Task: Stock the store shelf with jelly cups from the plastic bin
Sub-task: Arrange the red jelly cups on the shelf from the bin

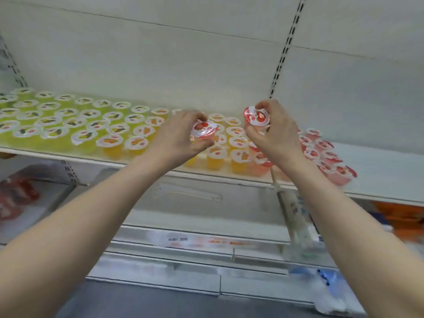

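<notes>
Both hands are up at the shelf [378,161], each holding one red-lidded jelly cup. The left hand [176,136] has its fingers and thumb curled round the left cup [205,130], holding it above the middle of the shelf, over the stocked rows. The right hand [273,134] grips the right cup [255,117] the same way, fingers wrapped round its body and the lid tilted toward the camera, also above the shelf and a bit higher. The two cups are near each other but not touching.

The shelf itself is a white flat board and it's pretty full. Green cups [46,120] fill its left end in tidy rows, orange cups [137,136] take the middle, and pink cups [325,154] sit right of those, partly hidden by the right wrist. The right end of the shelf is bare white.

Behind the shelf there's a plain white back panel [160,53] with a slotted upright [284,49] running up it. Below the shelf there's a lower shelf [195,223] with a price strip [206,242] along its edge, too blurry to read. Red packs [16,198] sit under the shelf's left end, and something orange [403,216] shows under its right end, can't tell what. A grey floor [137,304] shows at the very bottom, well below the shelf.
</notes>
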